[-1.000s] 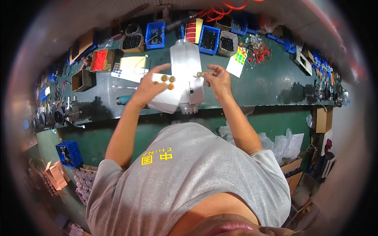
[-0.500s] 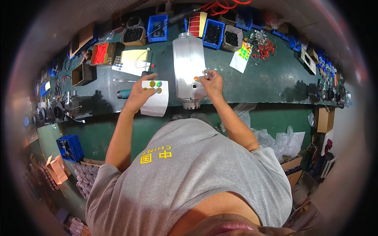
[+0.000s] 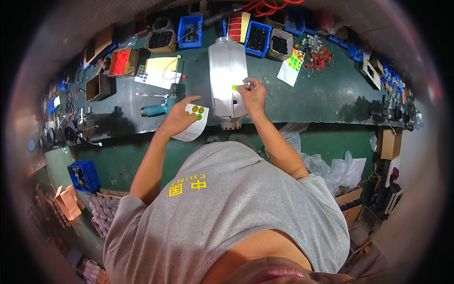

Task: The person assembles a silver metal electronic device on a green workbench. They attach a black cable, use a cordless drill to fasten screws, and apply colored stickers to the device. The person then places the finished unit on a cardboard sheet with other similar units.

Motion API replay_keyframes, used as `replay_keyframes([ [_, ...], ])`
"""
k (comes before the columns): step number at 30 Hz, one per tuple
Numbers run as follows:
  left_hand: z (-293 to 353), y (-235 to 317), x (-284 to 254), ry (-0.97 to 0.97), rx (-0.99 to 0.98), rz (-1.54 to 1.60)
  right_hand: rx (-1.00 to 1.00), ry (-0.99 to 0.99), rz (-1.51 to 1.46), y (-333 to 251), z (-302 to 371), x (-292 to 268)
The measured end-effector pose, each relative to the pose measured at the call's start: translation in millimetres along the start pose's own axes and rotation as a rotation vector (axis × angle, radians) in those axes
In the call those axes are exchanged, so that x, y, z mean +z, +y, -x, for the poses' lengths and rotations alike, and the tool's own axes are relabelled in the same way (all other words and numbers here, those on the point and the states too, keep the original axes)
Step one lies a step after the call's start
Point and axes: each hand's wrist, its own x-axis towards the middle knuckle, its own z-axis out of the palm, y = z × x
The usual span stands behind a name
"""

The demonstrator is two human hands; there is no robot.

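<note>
A silver metal cylinder with tapered ends lies on the bench in front of me, its narrow ends pointing away and toward me. My right hand is at the cylinder's right side, thumb and finger pinched on a small round shiny sticker against the metal. I cannot tell whether the sticker adheres. To the left of the cylinder, my left hand grips a white backing sheet that bears several round holographic stickers. A teal cordless drill lies just beyond that hand.
Blue bins and cardboard boxes of small black parts line the bench's far side. Another sheet of shiny stickers lies right of the cylinder, beside red-tipped parts. A box of red pieces stands at left.
My left hand has moved right and slightly nearer with the sticker sheet, uncovering more of the drill. My right hand has shifted slightly farther up the cylinder with the sticker.
</note>
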Motion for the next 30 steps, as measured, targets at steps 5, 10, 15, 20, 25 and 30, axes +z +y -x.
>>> replay_keyframes([
  [5,2,3,0,-0.007,-0.004,-0.005,-0.023,-0.017,0.026,0,-1,1],
  [10,2,-2,3,-0.007,0.019,0.015,-0.058,0.026,0.094,-6,0,2],
  [15,2,-6,5,0.000,0.026,0.021,-0.085,0.083,0.140,-5,2,5],
  [20,0,-14,6,0.013,0.061,-0.004,-0.095,0.122,0.113,-9,6,8],
  [25,-10,30,4,-0.199,-0.042,-0.197,-0.100,0.134,0.112,-13,9,8],
  [30,-54,30,20,-0.326,0.205,-0.612,-0.035,0.117,0.065,-6,7,10],
])
